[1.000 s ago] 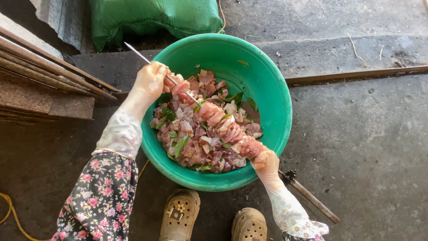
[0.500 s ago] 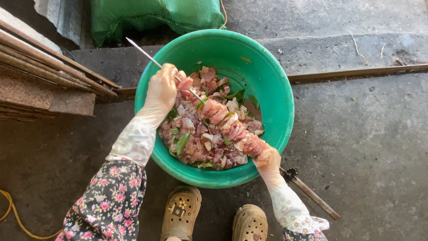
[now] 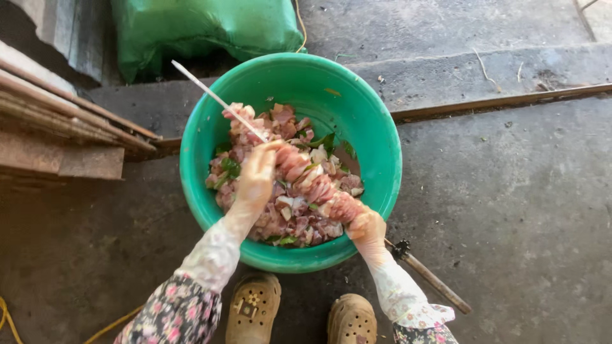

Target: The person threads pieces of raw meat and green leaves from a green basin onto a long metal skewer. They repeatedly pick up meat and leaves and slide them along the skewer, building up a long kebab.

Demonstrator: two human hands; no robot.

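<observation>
A green plastic basin (image 3: 376, 134) on the concrete floor holds raw meat pieces (image 3: 280, 216) mixed with green leaves. A long metal skewer (image 3: 213, 97) crosses the basin, its bare tip pointing up left, with several meat chunks (image 3: 312, 178) threaded on its middle. My left hand (image 3: 255, 178), gloved, is closed around the skewer at the upper end of the threaded meat. My right hand (image 3: 368, 230), also gloved, grips the skewer's lower end at the basin's near rim. The skewer's handle (image 3: 433, 280) sticks out beyond it.
A green sack (image 3: 204, 28) lies behind the basin. Stacked wooden boards (image 3: 64, 127) lie at the left. A raised concrete step (image 3: 484, 70) runs behind. My two tan clogs (image 3: 255, 306) stand below the basin. A yellow cord (image 3: 9, 325) lies at the bottom left.
My left hand slid down the skewer toward the threaded meat, baring more of the tip. The view shifted, so the basin sits a little lower in the picture.
</observation>
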